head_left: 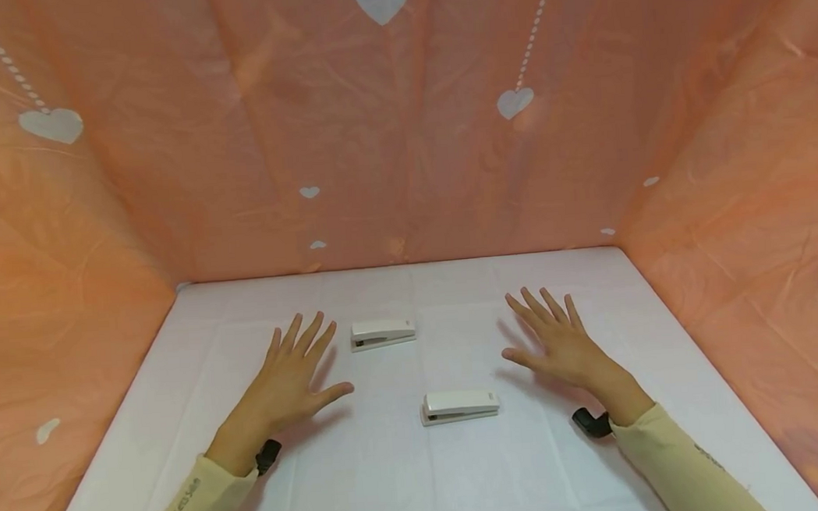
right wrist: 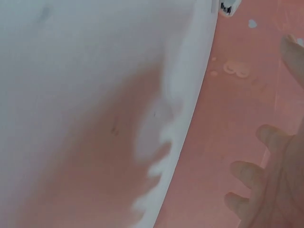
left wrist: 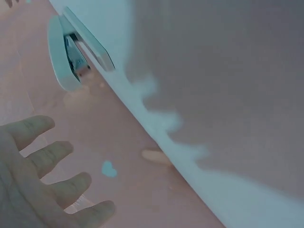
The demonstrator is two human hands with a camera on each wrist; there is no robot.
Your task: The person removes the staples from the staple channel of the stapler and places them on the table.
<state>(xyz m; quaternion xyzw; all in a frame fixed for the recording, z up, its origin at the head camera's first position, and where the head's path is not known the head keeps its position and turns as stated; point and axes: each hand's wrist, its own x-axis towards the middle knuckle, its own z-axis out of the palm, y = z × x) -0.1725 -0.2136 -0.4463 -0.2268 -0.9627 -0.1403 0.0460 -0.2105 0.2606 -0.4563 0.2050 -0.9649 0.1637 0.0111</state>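
Two white staplers lie on the white tabletop in the head view. The farther stapler (head_left: 382, 334) sits just right of my left fingertips, and the nearer stapler (head_left: 460, 405) lies between my hands, closer to the front. My left hand (head_left: 293, 376) has its fingers spread and holds nothing. My right hand (head_left: 558, 348), also spread and holding nothing, is to the right of the nearer stapler, apart from it. In the left wrist view a stapler (left wrist: 71, 52) shows beyond the fingers (left wrist: 50, 156). Only the end of a stapler (right wrist: 230, 6) appears at the top of the right wrist view.
The white cloth-covered table (head_left: 352, 478) is bounded by orange sheeting (head_left: 401, 131) with white hearts at the back and both sides. A small black wrist device (head_left: 268, 456) sits at the left cuff, another black device (head_left: 592, 422) at the right.
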